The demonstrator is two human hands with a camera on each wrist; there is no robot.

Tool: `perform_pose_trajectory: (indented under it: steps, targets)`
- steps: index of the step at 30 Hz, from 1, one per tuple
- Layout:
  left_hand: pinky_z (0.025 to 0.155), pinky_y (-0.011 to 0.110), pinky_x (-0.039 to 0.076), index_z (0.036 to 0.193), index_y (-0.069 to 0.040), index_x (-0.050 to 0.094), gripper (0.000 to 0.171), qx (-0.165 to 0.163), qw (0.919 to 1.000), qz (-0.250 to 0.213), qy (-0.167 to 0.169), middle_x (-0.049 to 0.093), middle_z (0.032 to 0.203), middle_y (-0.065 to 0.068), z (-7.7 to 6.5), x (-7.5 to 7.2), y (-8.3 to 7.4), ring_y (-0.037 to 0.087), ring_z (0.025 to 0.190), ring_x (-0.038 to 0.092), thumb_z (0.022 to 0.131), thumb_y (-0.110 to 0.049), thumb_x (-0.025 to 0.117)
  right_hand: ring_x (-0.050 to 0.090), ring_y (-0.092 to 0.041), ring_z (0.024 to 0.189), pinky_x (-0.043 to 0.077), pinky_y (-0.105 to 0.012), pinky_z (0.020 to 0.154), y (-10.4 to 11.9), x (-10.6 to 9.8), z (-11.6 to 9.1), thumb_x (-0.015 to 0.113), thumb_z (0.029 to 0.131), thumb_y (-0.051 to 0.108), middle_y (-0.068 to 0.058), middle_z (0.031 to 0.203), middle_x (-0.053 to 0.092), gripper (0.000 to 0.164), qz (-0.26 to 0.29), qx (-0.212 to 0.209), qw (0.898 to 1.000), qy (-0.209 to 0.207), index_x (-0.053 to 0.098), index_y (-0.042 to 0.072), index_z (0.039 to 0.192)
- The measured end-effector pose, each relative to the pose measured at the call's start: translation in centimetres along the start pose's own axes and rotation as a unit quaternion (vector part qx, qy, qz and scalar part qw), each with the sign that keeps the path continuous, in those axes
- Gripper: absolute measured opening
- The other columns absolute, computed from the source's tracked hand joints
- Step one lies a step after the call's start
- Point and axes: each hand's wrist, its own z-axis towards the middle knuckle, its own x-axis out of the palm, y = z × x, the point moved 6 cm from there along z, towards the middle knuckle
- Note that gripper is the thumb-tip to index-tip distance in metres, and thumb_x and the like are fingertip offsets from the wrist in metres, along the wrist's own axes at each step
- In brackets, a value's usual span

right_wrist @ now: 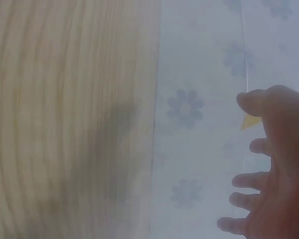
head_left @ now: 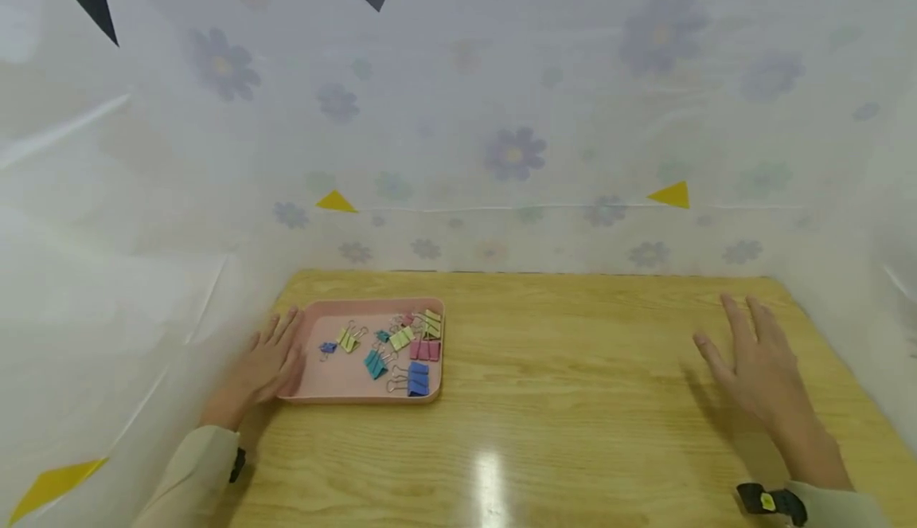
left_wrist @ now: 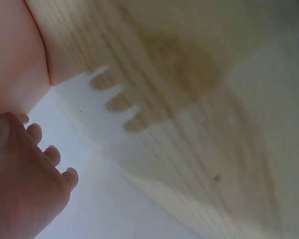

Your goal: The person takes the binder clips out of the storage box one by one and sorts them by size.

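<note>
My left hand (head_left: 265, 365) lies along the left side of a pink tray (head_left: 337, 391), its straight fingers at the rim. The left wrist view catches only the tray's corner (left_wrist: 20, 59) beside that hand (left_wrist: 25, 184). Inside the tray are several binder clips: a large blue one (head_left: 419, 379), a teal one (head_left: 375, 364), a red-pink one (head_left: 425, 350), yellow-green ones (head_left: 348, 340) and a tiny blue-purple one (head_left: 328, 347). Far to the right, my right hand (head_left: 766, 369) hovers over the table with spread fingers and nothing in it.
A wood-grain table (head_left: 559, 369) spans the front. Translucent flowered sheeting (head_left: 458, 114) hangs behind it and along both sides, with black and yellow triangles (head_left: 669, 194) on it. Each wrist wears a dark strap (head_left: 772, 502).
</note>
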Motion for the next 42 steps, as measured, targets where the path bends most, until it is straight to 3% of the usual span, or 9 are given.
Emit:
perform_pose_trajectory:
  steps: [7, 12, 17, 24, 29, 33, 38, 42]
  targets:
    - [0.116, 0.072, 0.008, 0.165, -0.002, 0.005, 0.065, 0.006, 0.9997, -0.013, 0.019, 0.007, 0.170, 0.023, -0.4, 0.6, 1.7, 0.051, 0.152, 0.006, 0.112, -0.031, 0.029, 0.022, -0.068, 0.137, 0.016, -0.085, 0.100, 3.6, 2.3, 1.0, 0.072, 0.096, 0.022, -0.040, 0.155, 0.026, 0.083, 0.081, -0.025, 0.996, -0.034, 0.027, 0.006, 0.163]
    - [0.116, 0.071, 0.011, 0.163, 0.003, 0.013, 0.063, 0.001, 0.9999, -0.014, 0.010, 0.013, 0.168, 0.025, -0.6, 0.0, 1.0, 0.052, 0.151, 0.011, 0.111, -0.026, 0.034, 0.024, -0.064, 0.139, 0.019, -0.084, 0.100, 6.1, 3.5, 1.7, 0.074, 0.094, 0.019, -0.035, 0.158, 0.028, 0.083, 0.122, -0.021, 0.992, -0.037, 0.028, 0.006, 0.162]
    - [0.118, 0.069, 0.011, 0.163, 0.004, 0.012, 0.063, 0.000, 0.9999, -0.009, 0.011, 0.012, 0.168, 0.025, -0.5, 0.0, 0.6, 0.050, 0.152, 0.010, 0.111, -0.026, 0.034, 0.026, -0.061, 0.141, 0.020, -0.082, 0.103, 8.2, 4.7, 2.4, 0.074, 0.095, 0.017, -0.033, 0.158, 0.030, 0.084, 0.153, -0.015, 0.988, -0.024, 0.026, 0.006, 0.163]
    - [0.119, 0.067, 0.011, 0.163, 0.003, 0.011, 0.063, 0.006, 1.0000, 0.001, -0.002, 0.011, 0.169, 0.023, 0.0, 0.2, 0.2, 0.047, 0.153, 0.012, 0.112, -0.026, 0.031, 0.035, -0.056, 0.136, 0.037, -0.074, 0.094, 11.9, 7.0, 3.6, 0.077, 0.093, 0.016, -0.029, 0.158, 0.032, 0.088, 0.194, -0.011, 0.981, -0.004, 0.025, 0.017, 0.165]
    - [0.119, 0.066, 0.013, 0.163, 0.004, 0.011, 0.063, 0.006, 0.9999, 0.009, -0.007, 0.013, 0.169, 0.021, 0.3, 0.2, 0.1, 0.046, 0.153, 0.014, 0.112, -0.026, 0.031, 0.039, -0.051, 0.135, 0.039, -0.072, 0.096, 14.6, 8.9, 4.3, 0.077, 0.093, 0.014, -0.023, 0.157, 0.035, 0.087, 0.221, -0.015, 0.975, 0.002, 0.028, 0.024, 0.164]
    - [0.120, 0.065, 0.014, 0.163, 0.004, 0.012, 0.064, 0.004, 0.9998, 0.015, -0.008, 0.014, 0.169, 0.020, 0.3, 0.2, 0.1, 0.045, 0.154, 0.015, 0.111, -0.028, 0.033, 0.043, -0.046, 0.134, 0.043, -0.066, 0.096, 16.6, 10.4, 4.7, 0.078, 0.092, 0.013, -0.018, 0.158, 0.038, 0.087, 0.232, -0.022, 0.973, 0.004, 0.031, 0.027, 0.163]
    - [0.120, 0.064, 0.015, 0.163, 0.003, 0.012, 0.064, 0.000, 1.0000, 0.008, -0.003, 0.015, 0.169, 0.021, 0.6, 0.0, 0.0, 0.044, 0.154, 0.015, 0.111, -0.029, 0.034, 0.046, -0.041, 0.133, 0.047, -0.049, 0.099, 19.4, 12.2, 5.3, 0.078, 0.092, 0.012, -0.012, 0.157, 0.040, 0.085, 0.243, -0.028, 0.970, 0.008, 0.032, 0.027, 0.162]
    - [0.121, 0.063, 0.013, 0.163, 0.003, 0.009, 0.067, -0.010, 0.9997, 0.004, 0.021, 0.011, 0.169, 0.022, 0.6, -0.3, 0.1, 0.044, 0.154, 0.012, 0.111, -0.032, 0.033, 0.047, -0.037, 0.132, 0.048, -0.041, 0.102, 21.9, 13.8, 5.5, 0.077, 0.093, 0.011, -0.009, 0.154, 0.043, 0.084, 0.279, -0.028, 0.959, 0.030, 0.032, 0.027, 0.162]
